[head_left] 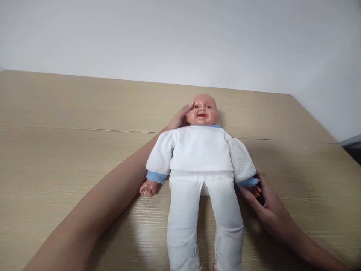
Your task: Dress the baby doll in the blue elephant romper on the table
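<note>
A baby doll point(201, 150) lies on its back on the table, its bald head away from me and its feet cut off by the lower edge of the view. It wears a white fleecy top with blue cuffs and collar, over white trousers. My left hand point(180, 116) cups the side of the doll's head, thumb near its eye; the other fingers are hidden behind the head. Around the blue cuff and small hand of the doll's arm on the right, my right hand point(263, 199) is closed, thumb in front and fingers on the far side.
The pale wooden table point(70, 101) has a thin seam running across it behind the doll. Beyond its far edge rises a plain white wall point(180, 37). Something dark point(354, 148) shows past the table's right edge.
</note>
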Available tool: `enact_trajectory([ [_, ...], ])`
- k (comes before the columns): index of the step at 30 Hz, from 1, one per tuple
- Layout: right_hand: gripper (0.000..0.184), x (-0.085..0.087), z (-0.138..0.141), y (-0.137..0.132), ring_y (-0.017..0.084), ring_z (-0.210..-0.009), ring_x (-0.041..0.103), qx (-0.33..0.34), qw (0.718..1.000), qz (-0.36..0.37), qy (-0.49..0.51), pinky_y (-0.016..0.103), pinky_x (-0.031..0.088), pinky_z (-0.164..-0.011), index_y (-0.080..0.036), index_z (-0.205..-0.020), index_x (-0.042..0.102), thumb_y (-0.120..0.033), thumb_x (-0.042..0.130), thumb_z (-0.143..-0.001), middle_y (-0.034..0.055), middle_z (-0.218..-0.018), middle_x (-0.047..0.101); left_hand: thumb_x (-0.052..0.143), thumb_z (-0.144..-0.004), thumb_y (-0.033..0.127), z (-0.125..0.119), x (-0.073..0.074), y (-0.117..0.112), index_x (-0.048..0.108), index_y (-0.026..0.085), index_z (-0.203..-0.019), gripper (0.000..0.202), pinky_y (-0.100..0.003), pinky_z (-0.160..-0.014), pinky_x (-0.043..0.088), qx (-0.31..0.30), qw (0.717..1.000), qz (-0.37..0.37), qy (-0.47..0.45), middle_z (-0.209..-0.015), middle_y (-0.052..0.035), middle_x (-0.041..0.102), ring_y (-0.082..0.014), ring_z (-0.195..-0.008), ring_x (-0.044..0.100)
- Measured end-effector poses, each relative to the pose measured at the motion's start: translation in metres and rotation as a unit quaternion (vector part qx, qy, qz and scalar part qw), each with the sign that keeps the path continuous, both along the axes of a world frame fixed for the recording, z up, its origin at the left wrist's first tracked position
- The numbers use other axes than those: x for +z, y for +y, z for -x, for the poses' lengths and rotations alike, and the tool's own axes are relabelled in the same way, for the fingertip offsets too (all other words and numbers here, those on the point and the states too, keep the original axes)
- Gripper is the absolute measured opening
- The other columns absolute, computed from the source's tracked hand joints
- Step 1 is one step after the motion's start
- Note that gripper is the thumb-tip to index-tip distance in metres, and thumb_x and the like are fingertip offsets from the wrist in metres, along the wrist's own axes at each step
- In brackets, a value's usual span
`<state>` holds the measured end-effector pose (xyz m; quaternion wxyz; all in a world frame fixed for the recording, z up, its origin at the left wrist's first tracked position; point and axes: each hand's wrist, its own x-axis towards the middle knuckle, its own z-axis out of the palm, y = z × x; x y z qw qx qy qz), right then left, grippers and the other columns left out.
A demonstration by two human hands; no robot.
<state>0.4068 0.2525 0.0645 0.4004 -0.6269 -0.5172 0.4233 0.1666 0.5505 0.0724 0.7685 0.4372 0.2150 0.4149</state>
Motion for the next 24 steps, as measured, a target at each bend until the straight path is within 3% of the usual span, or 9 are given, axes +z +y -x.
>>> enact_trajectory([
  [6, 0.069, -0.0068, -0.0025, 0.0000, 0.036, -0.150, 0.069, 0.003, 1.000, -0.008, -0.002, 0.049, 0.058, -0.125, -0.033, -0.167, 0.051, -0.063, 0.073, -0.109, 0.0161, -0.167, 0.067, 0.078, -0.096, 0.061, 0.0028, -0.0003, 0.0039, 0.081, 0.019, -0.139, 0.060, -0.056, -0.134, 0.054, 0.023, 1.000, 0.001, 0.012, -0.131, -0.0089, 0.089, -0.0421, -0.142, 0.077],
  [24, 0.072, -0.0009, 0.0009, 0.0013, 0.035, -0.151, 0.068, 0.010, 1.000, -0.001, 0.021, 0.054, 0.052, -0.132, -0.032, -0.170, 0.045, -0.063, 0.071, -0.110, 0.0170, -0.169, 0.064, 0.075, -0.098, 0.064, 0.0045, 0.0054, -0.0024, 0.085, 0.018, -0.128, 0.056, -0.054, -0.135, 0.052, 0.001, 0.999, -0.005, 0.041, -0.124, -0.0090, 0.090, -0.0422, -0.144, 0.075],
])
